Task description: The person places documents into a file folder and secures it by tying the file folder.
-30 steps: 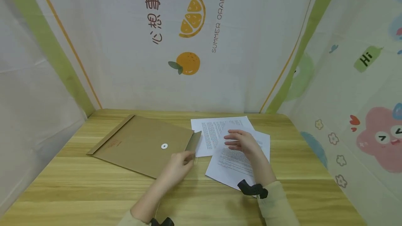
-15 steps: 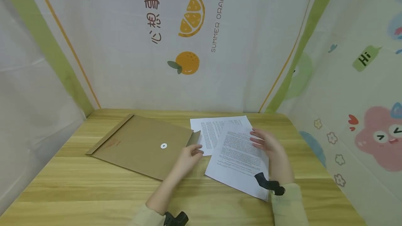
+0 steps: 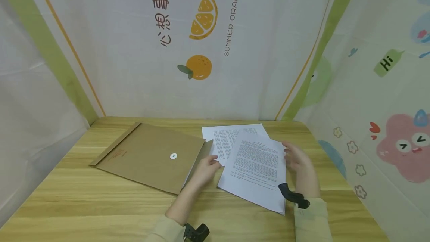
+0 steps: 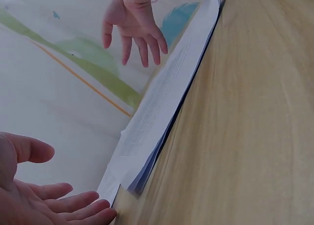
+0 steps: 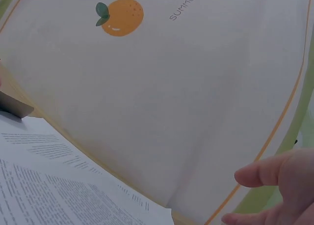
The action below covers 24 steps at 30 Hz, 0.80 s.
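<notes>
Papers (image 3: 255, 167) lying right of envelope (image 3: 151, 156), print illegibly small | left hand (image 3: 205, 170) reaching past envelope's edge, right hand (image 3: 300, 163) hovering farther right — both extending loose, ungripping fingers | curtain (image 3: 127, 66) behind envelope showing "SUMMER ORANGES"

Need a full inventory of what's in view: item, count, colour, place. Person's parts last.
Flat brown paperboard envelope: 1, brown, left half of the table
Small round button: 1, white, on the envelope
Stack of printed paper sheets: 1, white, right of the envelope; sheet count unclear
Printed paper behind: at least 1 sheet, white, partly under the stack
Wood-grain table: 1, yellowish, under everything
Printed fabric hangings: white with green, orange and pink designs, behind and beside the table; panel count unclear
Left hand: 1, between envelope and stack
Right hand: 1, at the stack's right edge
Sleeves: 2, pale cream, on the forearms
Wrist devices: 2, black, one per wrist
</notes>
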Each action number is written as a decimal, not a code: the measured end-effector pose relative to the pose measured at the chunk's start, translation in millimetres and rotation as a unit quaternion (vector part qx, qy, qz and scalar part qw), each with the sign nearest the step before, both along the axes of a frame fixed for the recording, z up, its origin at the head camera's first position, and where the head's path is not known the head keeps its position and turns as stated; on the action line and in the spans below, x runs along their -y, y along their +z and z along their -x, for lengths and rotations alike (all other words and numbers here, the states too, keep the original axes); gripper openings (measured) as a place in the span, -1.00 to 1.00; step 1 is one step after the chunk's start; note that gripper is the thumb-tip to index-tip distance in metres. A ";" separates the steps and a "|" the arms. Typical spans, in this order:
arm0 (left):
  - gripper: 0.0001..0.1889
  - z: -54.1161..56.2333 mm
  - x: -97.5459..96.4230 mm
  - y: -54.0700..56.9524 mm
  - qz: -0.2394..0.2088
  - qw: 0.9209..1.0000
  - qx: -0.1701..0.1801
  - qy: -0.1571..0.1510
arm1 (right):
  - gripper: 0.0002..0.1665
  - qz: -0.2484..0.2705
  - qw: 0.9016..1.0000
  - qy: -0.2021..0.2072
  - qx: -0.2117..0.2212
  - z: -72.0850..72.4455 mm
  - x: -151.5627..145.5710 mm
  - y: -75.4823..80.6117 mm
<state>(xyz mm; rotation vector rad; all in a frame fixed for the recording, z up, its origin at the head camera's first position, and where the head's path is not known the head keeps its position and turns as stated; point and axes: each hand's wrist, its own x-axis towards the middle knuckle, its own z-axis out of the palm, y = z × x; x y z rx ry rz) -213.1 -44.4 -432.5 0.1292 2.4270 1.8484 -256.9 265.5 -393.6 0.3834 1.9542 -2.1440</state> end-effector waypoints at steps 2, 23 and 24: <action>-0.47 -0.7 -0.7 -0.4 -0.009 1.000 0.016 0.001 | -0.03 -0.007 1.000 0.001 0.012 -0.4 -1.5 -2.4; -0.43 -0.2 -3.3 -10.0 -0.123 0.989 0.078 0.000 | -0.06 -0.003 0.996 -0.068 0.049 1.2 -7.2 -19.0; -0.43 -0.6 -3.0 -10.3 -0.123 0.989 0.078 -0.004 | -0.08 0.000 0.997 -0.067 0.047 1.2 -7.0 -19.5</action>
